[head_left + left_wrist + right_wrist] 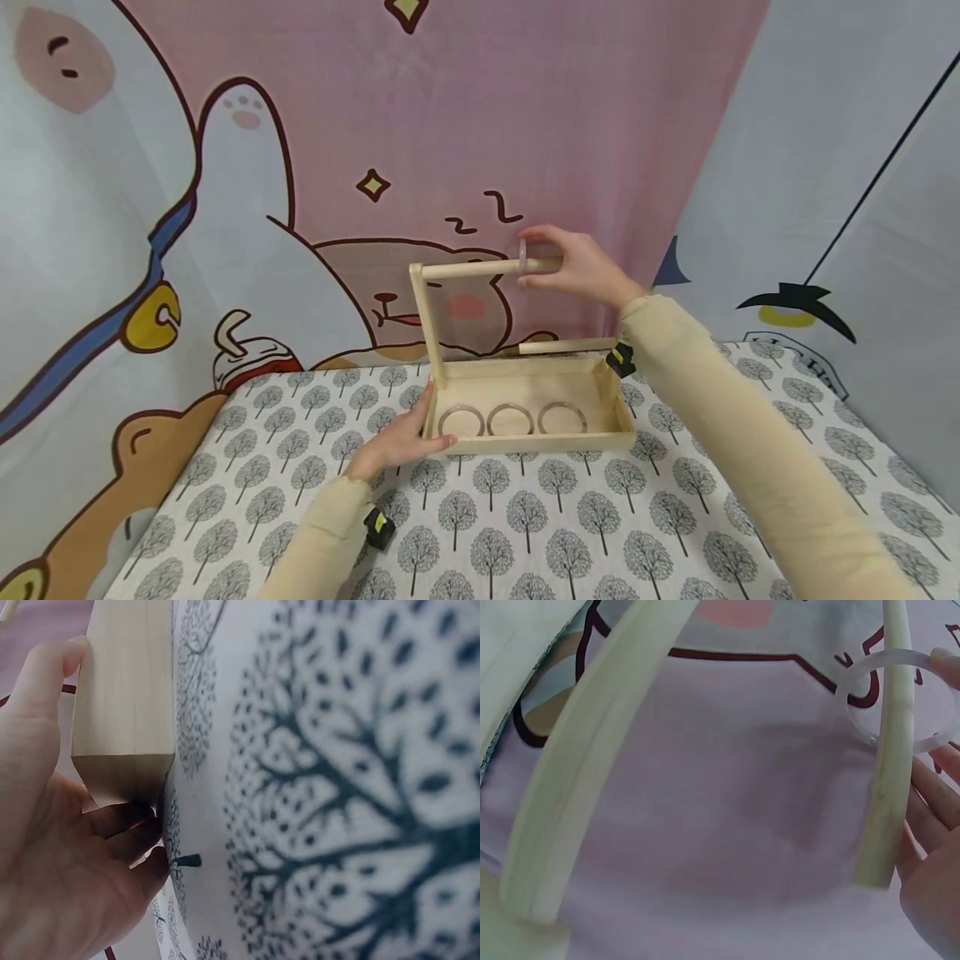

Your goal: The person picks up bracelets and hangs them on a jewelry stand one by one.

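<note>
A pale wooden bangle stand has a tray base (536,443), a left post (427,325) and a horizontal bar (468,269) whose right end is free in the right wrist view. My right hand (581,262) pinches a translucent bangle (847,705) between thumb and fingers; the bar passes through this ring. Lower down, my left hand (405,433) holds the tray's left front corner, thumb over the front wall. Its other fingers curl round the tray's end (124,776) in the left wrist view. Three bangles (511,407) lie in a row inside the tray.
A second, lower wooden bar (566,346) extends behind the tray, partly hidden by the right wrist. The stand is on a tree-print tablecloth (491,508). Close behind hangs a pink and white cartoon curtain (465,125).
</note>
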Motion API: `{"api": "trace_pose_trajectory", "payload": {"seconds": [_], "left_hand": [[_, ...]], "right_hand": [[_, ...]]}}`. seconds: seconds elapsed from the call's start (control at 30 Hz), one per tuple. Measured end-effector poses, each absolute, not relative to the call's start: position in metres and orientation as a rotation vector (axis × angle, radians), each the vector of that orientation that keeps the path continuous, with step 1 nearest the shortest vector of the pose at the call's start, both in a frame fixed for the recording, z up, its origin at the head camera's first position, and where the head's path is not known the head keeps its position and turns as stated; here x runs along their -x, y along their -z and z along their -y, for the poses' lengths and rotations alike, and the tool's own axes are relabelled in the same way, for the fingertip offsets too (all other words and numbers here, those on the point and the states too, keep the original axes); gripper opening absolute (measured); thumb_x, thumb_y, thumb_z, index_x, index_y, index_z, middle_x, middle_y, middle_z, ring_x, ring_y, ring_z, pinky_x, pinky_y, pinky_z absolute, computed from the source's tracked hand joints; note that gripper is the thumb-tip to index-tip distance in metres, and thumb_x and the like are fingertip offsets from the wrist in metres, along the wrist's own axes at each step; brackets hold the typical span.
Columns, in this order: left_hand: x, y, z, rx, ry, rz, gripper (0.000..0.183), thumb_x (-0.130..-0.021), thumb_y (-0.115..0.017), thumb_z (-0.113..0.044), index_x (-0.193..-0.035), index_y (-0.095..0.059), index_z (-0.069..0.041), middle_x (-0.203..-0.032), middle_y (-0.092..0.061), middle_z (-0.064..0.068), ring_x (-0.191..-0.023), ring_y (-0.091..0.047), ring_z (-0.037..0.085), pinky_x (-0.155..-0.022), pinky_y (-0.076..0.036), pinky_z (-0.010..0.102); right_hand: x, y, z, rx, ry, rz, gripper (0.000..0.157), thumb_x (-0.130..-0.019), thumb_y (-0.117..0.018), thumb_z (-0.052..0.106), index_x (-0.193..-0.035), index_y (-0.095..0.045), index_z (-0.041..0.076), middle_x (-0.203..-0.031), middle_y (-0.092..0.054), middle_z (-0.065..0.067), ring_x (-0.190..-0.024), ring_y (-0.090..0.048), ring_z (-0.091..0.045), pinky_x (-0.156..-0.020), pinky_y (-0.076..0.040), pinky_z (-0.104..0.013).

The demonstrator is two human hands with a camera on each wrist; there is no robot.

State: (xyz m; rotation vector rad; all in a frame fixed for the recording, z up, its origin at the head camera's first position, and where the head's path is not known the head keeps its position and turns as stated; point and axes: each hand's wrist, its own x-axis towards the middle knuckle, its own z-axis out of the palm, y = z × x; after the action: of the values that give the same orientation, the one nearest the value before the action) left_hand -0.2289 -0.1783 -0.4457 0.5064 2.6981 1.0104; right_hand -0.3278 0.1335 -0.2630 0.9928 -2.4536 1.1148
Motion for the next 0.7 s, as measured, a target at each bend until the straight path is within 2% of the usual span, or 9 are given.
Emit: {"api": "trace_pose_trajectory", "payload": {"seconds": [0.37, 0.7], "left_hand": [[0.230, 0.445, 0.178, -0.513, -1.020, -2.692, 0.106, -0.086, -0.069, -0.046, -0.155, 0.000, -0.004, -0.135, -0.046, 0.033, -0.106, -0.058, 0.040, -0.092, -0.046, 0.058], [0.229, 0.446, 0.176, -0.536, -1.003, -2.681, 0.104, -0.088, -0.067, -0.045, -0.154, 0.001, -0.002, -0.135, -0.046, 0.033, -0.106, -0.058, 0.041, -0.092, -0.046, 0.059]], "right_hand": [[0.325, 0.266, -0.108, -1.057, -1.181, 2.492, 0.064, -0.077, -0.082, 0.011, -0.133, -0.055, -0.001, -0.130, -0.059, -0.013, -0.112, -0.060, -0.026, -0.096, -0.048, -0.037], [0.322, 0.272, -0.088, -1.069, -1.196, 2.479, 0.065, -0.078, -0.082, 0.015, -0.133, -0.054, -0.002, -0.122, -0.063, -0.012, -0.107, -0.062, -0.024, -0.091, -0.049, -0.043]]}}
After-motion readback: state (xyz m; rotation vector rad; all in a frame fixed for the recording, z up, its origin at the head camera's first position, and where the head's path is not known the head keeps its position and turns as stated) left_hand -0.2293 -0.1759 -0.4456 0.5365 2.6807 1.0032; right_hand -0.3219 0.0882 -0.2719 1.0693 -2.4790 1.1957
